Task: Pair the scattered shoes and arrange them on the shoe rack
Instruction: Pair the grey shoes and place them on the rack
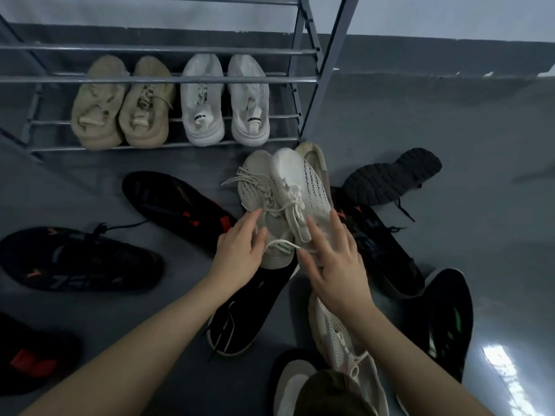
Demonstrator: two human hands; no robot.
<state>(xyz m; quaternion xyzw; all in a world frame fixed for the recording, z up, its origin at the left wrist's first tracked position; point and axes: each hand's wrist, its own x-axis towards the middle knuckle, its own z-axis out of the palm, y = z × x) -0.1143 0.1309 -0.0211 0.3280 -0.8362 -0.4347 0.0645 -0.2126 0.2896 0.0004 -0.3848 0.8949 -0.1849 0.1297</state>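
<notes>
Two pale knit sneakers (285,199) sit side by side on the floor (450,130) just near of the shoe rack (168,79). Left hand (240,250) and right hand (336,262) rest on their heels, fingers spread loosely, not clamped. Tan pair (120,106) and white pair (225,100) fill the rack's low tier; black shoes (81,259) lie scattered around.

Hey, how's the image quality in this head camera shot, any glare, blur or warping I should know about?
Head view: dim, flat lighting; a bright glare patch on the floor at lower right; wide-angle warping bends the shoe rack bars and wall line; soft blur on the right hand and the black shoes, whose details sink into shadow.
</notes>
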